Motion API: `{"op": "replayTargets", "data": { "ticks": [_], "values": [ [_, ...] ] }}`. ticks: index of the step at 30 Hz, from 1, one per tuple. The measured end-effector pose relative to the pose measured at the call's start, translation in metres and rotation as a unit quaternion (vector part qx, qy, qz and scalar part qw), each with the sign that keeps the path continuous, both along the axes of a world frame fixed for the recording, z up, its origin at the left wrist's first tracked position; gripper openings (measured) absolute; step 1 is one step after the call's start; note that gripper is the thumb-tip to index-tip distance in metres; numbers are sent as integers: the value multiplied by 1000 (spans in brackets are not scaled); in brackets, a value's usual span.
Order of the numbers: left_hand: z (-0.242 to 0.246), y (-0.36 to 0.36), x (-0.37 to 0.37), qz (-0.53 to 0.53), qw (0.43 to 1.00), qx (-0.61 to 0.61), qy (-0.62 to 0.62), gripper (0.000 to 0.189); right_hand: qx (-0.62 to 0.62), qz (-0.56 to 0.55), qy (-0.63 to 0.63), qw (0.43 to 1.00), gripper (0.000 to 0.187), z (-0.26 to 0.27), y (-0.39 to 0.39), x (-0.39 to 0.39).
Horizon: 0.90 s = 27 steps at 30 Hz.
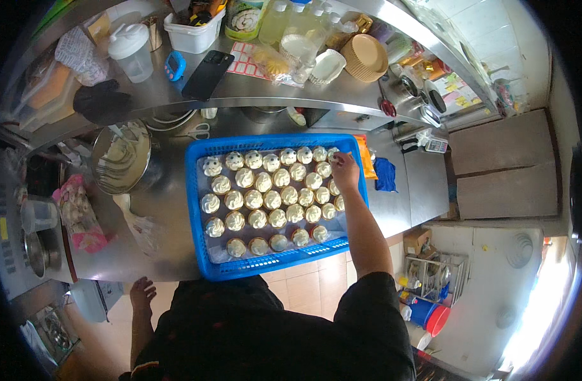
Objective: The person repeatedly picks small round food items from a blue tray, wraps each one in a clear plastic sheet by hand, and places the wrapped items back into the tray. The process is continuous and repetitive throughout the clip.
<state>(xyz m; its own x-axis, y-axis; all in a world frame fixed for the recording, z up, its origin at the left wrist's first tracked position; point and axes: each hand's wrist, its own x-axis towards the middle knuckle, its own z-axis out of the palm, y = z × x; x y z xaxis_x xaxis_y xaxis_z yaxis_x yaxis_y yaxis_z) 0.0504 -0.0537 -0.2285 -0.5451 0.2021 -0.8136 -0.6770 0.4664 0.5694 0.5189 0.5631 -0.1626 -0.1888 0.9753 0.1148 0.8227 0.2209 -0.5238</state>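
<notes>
A blue plastic crate (275,268) holds rows of cupcakes topped with swirled cream (272,199). Along the far row, cupcakes such as this one (234,160) carry small dark dots on the cream; the nearer swirls are plain. My right hand (344,170) reaches over the crate's far right corner, fingertips together at a cupcake (333,152) partly hidden behind them. Whether a small piece is pinched there is too small to tell. Below the counter's front edge, my left hand (142,293) hangs empty with its fingers loosely apart.
On the steel counter (172,247), left of the crate, are a metal bowl of cream (122,157) and a used piping bag (137,221). Scissors (199,131) lie behind. A shelf (272,95) overhangs the back, bearing a phone (208,75) and paper cups (364,57). A blue cloth (385,174) lies right.
</notes>
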Motion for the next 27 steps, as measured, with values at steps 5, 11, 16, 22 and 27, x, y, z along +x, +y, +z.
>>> {"op": "replayTargets", "data": {
  "ticks": [5,11,16,22,27],
  "values": [
    [-20,-60,43,-93,992,-76,32,27,44,108,-80,990,23,-40,37,0],
    [-37,-110,60,-148,980,-121,53,26,71,128,-99,984,23,-82,65,11],
    [-25,-110,68,-75,992,-95,18,21,47,134,-68,987,19,-82,71,7],
    [-16,-100,80,-126,983,-127,47,18,62,172,-102,978,27,-86,75,8],
    [-11,-98,85,-116,983,-136,45,18,49,152,-66,985,27,-84,71,8]
  ]
}}
